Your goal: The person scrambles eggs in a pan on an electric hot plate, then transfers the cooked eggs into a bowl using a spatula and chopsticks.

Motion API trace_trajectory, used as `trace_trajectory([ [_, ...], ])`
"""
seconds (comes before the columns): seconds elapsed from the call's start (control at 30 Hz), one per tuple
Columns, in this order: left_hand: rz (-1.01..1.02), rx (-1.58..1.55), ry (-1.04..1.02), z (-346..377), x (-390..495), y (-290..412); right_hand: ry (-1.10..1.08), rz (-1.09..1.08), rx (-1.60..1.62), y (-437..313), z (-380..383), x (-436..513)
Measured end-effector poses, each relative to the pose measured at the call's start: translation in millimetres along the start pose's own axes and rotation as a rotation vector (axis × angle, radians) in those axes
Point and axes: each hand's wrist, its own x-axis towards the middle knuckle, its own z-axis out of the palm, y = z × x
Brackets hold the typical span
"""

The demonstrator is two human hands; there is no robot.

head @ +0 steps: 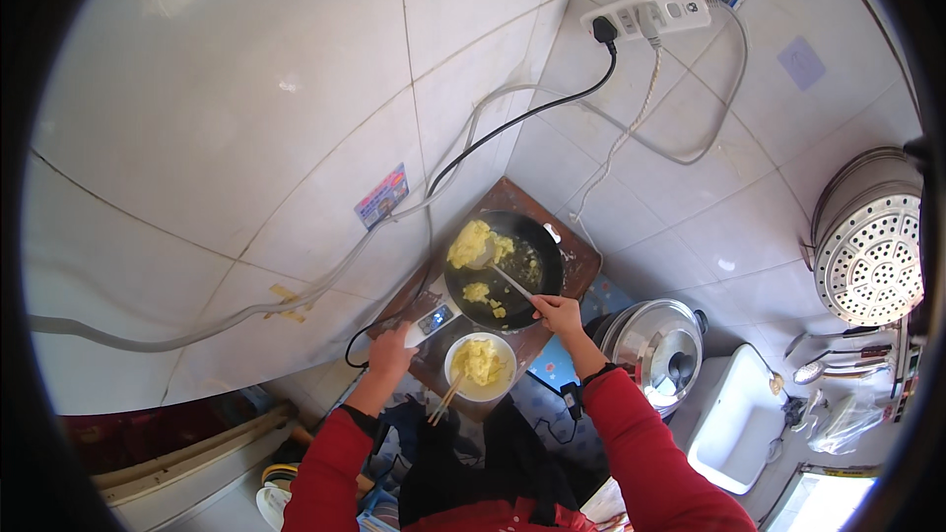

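Observation:
My left hand [390,352] grips the white handle [421,329], which has a lit control panel, of a black electric frying pan [543,292]. With my right hand [559,316] I hold a metal spatula [514,285]. Its head lies in the pan against a heap of yellow scrambled egg [467,244]. Smaller egg pieces [477,292] lie lower in the pan, on an oily surface. Just in front of the pan stands a white bowl [508,377] with more scrambled egg [477,360] in it. Wooden chopsticks [446,400] lean on its near rim.
Pan and bowl stand on a small brown table [506,196] in a tiled corner. A lidded steel pot [658,355] is at the right, beside a white sink [739,414]. A power strip [645,12] on the wall feeds a black cable [517,118]. A perforated steamer tray [872,258] hangs at right.

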Motion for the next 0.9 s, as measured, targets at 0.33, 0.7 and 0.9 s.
trace_trajectory([
  [0.33, 0.019, -0.001, -0.011, -1, 1, -2, 0.003, 0.047, 0.108, 15, -18, -36],
  [0.7, 0.057, -0.068, 0.018, 15, 1, -21, 0.058, 0.008, 0.072, 25, -65, -132],
  [0.9, 0.076, -0.115, 0.007, 24, 3, -32, 0.076, 0.095, -0.064, 42, -85, -216],
])
